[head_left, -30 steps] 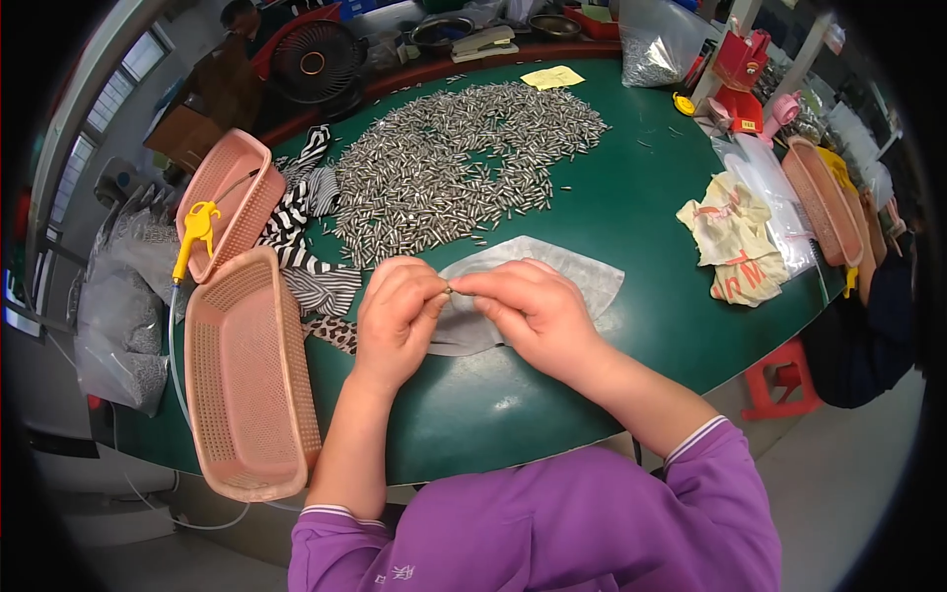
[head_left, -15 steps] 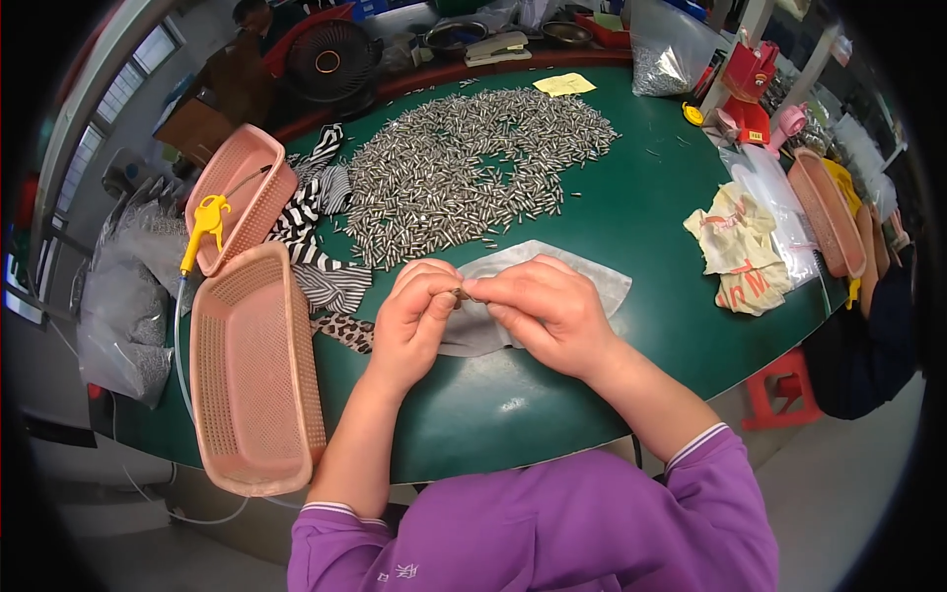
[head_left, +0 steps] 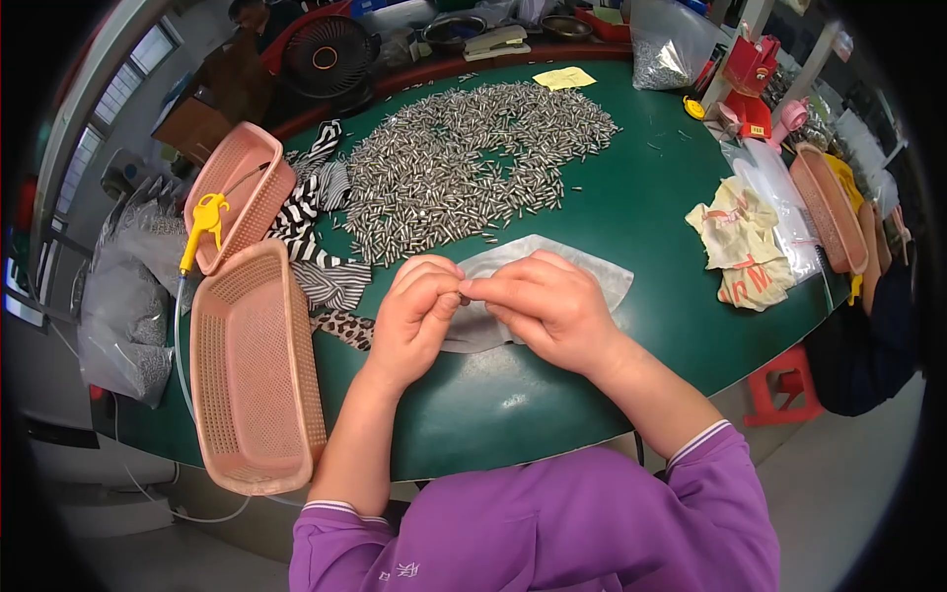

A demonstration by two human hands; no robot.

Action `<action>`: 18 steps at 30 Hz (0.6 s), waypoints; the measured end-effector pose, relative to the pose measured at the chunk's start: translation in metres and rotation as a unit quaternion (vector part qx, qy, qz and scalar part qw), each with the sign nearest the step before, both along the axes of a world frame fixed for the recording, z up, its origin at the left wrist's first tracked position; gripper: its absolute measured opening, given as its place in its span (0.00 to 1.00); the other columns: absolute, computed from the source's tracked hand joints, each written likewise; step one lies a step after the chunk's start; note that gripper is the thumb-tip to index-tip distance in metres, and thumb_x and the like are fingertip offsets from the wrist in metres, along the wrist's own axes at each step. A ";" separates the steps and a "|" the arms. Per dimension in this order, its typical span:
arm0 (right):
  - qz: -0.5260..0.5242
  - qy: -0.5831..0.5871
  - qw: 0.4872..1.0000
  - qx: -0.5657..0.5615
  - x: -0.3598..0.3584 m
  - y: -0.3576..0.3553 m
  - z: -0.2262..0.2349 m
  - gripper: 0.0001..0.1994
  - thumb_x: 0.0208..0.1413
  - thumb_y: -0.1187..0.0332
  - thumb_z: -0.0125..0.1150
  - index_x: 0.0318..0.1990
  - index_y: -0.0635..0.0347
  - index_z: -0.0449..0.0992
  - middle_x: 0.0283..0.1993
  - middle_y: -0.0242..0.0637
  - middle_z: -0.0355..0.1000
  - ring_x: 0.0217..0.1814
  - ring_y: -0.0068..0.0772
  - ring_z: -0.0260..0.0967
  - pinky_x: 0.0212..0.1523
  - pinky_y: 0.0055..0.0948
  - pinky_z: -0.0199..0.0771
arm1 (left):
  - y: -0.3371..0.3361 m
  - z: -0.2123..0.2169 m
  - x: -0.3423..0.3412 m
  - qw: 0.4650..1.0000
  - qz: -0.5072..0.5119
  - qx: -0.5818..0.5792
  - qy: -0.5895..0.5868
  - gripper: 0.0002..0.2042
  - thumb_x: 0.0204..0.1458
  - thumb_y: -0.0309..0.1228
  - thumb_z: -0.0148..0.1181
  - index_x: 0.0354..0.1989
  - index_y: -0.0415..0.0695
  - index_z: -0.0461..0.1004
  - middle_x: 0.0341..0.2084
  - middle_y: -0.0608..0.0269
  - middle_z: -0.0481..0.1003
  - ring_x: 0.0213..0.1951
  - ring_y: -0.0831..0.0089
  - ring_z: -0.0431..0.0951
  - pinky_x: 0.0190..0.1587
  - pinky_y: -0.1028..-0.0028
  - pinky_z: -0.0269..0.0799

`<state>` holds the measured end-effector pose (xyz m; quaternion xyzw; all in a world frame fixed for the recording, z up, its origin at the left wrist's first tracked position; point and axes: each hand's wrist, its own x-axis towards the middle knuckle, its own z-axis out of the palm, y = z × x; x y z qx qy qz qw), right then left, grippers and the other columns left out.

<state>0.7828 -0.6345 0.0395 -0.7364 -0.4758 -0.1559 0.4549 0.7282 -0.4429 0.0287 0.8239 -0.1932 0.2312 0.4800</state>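
My left hand (head_left: 418, 311) and my right hand (head_left: 552, 308) meet fingertip to fingertip above the table, both pinched closed. Whatever small thing lies between their fingers is mostly hidden; a dark bit shows at the left thumb, too little to name. Beneath the hands, a grey cloth (head_left: 582, 276) lies spread on the green table. Just beyond it spreads a wide heap of small silvery metal pins (head_left: 434, 168), with a few thin patches where green shows through.
Left of my hands stand an open pink plastic basket (head_left: 254, 375) and a second basket (head_left: 258, 163) with a yellow air gun (head_left: 207, 219). Striped rags (head_left: 330, 286) lie beside them. Rightward are a cream rag (head_left: 740, 247), plastic bags (head_left: 784, 212) and another person's arm (head_left: 870, 257).
My fingertips have shifted slightly and cover more of the small thing between them. Both hands stay over the grey cloth; the heap and baskets look the same.
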 end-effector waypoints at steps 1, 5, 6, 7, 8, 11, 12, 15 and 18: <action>-0.008 -0.015 1.000 -0.022 -0.001 -0.001 0.002 0.14 0.47 0.71 0.63 0.44 0.46 0.78 0.34 0.28 0.73 0.35 0.34 0.70 0.34 0.32 0.71 | 0.001 0.000 -0.001 1.000 -0.009 -0.003 0.012 0.04 0.55 0.27 0.54 0.32 0.40 0.72 0.27 0.63 0.73 0.41 0.64 0.72 0.46 0.69 0.66; -0.033 -0.070 0.996 -0.052 -0.001 -0.003 0.005 0.14 0.47 0.70 0.62 0.43 0.45 0.78 0.33 0.28 0.72 0.35 0.34 0.69 0.34 0.33 0.71 | 0.003 0.004 -0.001 0.997 -0.048 -0.029 0.054 0.05 0.56 0.28 0.53 0.31 0.40 0.72 0.26 0.63 0.72 0.39 0.64 0.71 0.46 0.69 0.66; -0.011 -0.031 0.999 -0.037 0.000 -0.002 0.005 0.13 0.49 0.70 0.62 0.44 0.46 0.78 0.34 0.28 0.72 0.36 0.35 0.70 0.35 0.33 0.71 | 0.004 0.003 -0.001 0.997 -0.049 -0.029 0.055 0.05 0.56 0.28 0.53 0.31 0.40 0.72 0.26 0.63 0.72 0.39 0.64 0.71 0.46 0.69 0.66; 0.012 0.009 1.000 -0.021 0.000 -0.001 0.003 0.12 0.50 0.71 0.61 0.44 0.47 0.78 0.34 0.29 0.73 0.36 0.35 0.70 0.36 0.33 0.71 | 0.005 0.002 -0.001 0.996 -0.059 -0.036 0.060 0.06 0.57 0.29 0.53 0.31 0.40 0.71 0.26 0.63 0.72 0.39 0.64 0.71 0.45 0.69 0.66; 0.011 0.009 1.000 -0.020 0.000 0.001 0.001 0.12 0.50 0.71 0.61 0.44 0.47 0.78 0.34 0.29 0.73 0.36 0.35 0.70 0.36 0.33 0.71 | 0.006 0.001 -0.001 0.995 -0.069 -0.042 0.065 0.06 0.57 0.29 0.52 0.31 0.40 0.71 0.26 0.63 0.72 0.39 0.64 0.70 0.45 0.69 0.66; 0.022 0.102 0.994 0.032 0.001 0.003 -0.002 0.11 0.51 0.71 0.60 0.43 0.51 0.78 0.35 0.31 0.75 0.38 0.37 0.72 0.38 0.32 0.72 | 0.001 0.002 -0.003 0.991 -0.098 -0.039 0.078 0.07 0.57 0.29 0.52 0.30 0.40 0.70 0.26 0.64 0.72 0.39 0.65 0.70 0.44 0.69 0.66; 0.034 0.103 0.993 0.038 0.002 0.002 -0.001 0.12 0.51 0.74 0.59 0.44 0.54 0.78 0.37 0.33 0.76 0.38 0.36 0.72 0.39 0.31 0.71 | 0.000 0.002 -0.003 0.992 -0.094 -0.045 0.078 0.07 0.58 0.29 0.52 0.29 0.41 0.70 0.26 0.64 0.72 0.39 0.65 0.70 0.44 0.69 0.66; 0.047 0.109 0.992 0.036 0.002 -0.002 0.000 0.13 0.51 0.77 0.58 0.45 0.58 0.78 0.39 0.34 0.77 0.39 0.34 0.72 0.41 0.30 0.71 | 0.002 0.003 -0.002 0.994 -0.077 -0.064 0.054 0.07 0.58 0.30 0.52 0.29 0.41 0.69 0.26 0.64 0.72 0.39 0.65 0.70 0.45 0.69 0.66; 0.049 0.101 0.993 0.029 0.002 -0.001 0.001 0.13 0.50 0.77 0.59 0.45 0.57 0.78 0.39 0.34 0.77 0.39 0.33 0.73 0.41 0.30 0.71 | 0.003 -0.001 -0.002 0.994 -0.053 -0.074 0.058 0.08 0.58 0.30 0.52 0.29 0.41 0.70 0.26 0.64 0.72 0.39 0.66 0.70 0.45 0.69 0.66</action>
